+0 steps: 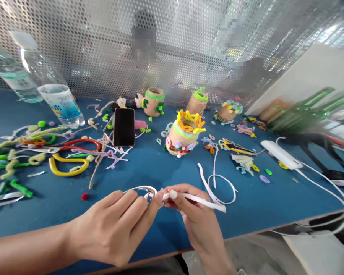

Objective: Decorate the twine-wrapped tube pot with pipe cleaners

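Note:
My left hand [114,225] is closed, pinching one end of a white fuzzy pipe cleaner [203,201] between thumb and fingers. A curled white strip [137,188] loops beside its fingertips. My right hand [196,214] grips the same pipe cleaner, thumb on top, with the free end sticking out to the right. Both sets of fingertips meet just above the table's front part. Right of them lie another white pipe cleaner length [205,183] and a thin curled white strip [231,189]. Beyond the hands stands a twine-wrapped jar [174,136] with a yellow looped rim and pompoms.
Scissors with red and yellow handles [67,173], a phone [124,128] and coloured pipe cleaner scraps lie left. Water bottles [60,103] stand at back left. Several decorated jars [154,105] line the mesh panel. A white power strip [281,154], its cable and green bottles [301,112] are right.

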`<state>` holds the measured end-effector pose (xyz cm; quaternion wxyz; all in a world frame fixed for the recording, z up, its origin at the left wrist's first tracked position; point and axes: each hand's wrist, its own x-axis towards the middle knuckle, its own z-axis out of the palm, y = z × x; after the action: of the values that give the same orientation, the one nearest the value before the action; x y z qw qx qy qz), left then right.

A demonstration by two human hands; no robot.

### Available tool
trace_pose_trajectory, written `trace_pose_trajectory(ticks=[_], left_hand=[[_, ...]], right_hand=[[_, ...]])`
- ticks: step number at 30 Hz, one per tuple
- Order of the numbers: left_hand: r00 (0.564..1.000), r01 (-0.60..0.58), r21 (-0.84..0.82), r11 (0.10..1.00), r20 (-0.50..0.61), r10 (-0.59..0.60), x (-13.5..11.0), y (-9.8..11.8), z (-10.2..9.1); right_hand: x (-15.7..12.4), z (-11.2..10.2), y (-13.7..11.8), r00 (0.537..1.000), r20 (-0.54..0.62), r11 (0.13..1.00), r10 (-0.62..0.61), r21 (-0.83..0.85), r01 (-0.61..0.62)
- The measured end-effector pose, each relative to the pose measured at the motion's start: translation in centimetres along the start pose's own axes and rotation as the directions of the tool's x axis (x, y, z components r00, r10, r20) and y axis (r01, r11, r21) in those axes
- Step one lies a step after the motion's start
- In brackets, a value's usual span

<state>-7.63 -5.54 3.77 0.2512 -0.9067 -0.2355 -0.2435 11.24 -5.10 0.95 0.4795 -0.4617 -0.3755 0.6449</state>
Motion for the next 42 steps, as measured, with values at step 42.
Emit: trace_pose_trajectory(ticks=[42], left_hand=[[0.999, 0.031, -0.072, 0.997, 0.037, -0.028, -0.7, 0.5, 0.5]], right_hand=[[-0.5, 0.8, 0.6, 0.987, -0.061, 0.971, -0.150, 0.181, 0.158]])
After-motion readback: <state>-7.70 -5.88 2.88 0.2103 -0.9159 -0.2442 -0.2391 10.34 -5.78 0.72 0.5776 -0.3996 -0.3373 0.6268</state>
